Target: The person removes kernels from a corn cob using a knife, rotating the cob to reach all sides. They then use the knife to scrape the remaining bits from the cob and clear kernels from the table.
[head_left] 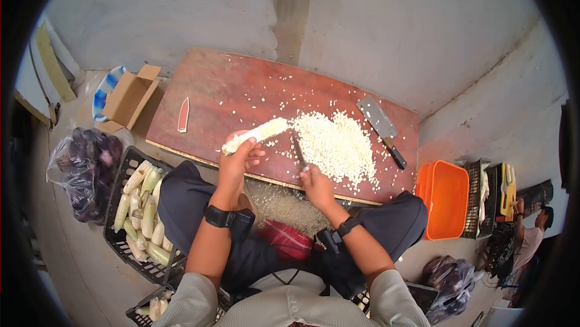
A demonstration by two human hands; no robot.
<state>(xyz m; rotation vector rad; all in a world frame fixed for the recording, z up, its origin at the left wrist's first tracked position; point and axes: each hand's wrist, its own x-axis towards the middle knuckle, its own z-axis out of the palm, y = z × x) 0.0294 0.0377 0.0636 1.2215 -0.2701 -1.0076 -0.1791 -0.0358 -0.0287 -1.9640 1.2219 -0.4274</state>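
My left hand [243, 155] is closed around a corn cob [269, 129], held tilted above the front part of the red-brown table [208, 79]. Pale kernels still cover part of the cob. In my right hand [316, 185] is a small knife [299, 150], its dark, narrow blade pointing away from me near the cob's far end. The blade's tip lies close to a wide heap of loose white corn kernels [335, 145]. Beyond the heap rests a cleaver [377, 118] with a black handle. A red, pointed piece with a white edge [183, 115] lies at the left.
At my left stand a black crate of corn cobs [119, 233], a plastic bag of dark produce [87, 173] and a cardboard box [130, 100]. An orange bin [447, 197] is at the right, with another person [525, 242] farther off. Kernels [290, 206] litter the floor below.
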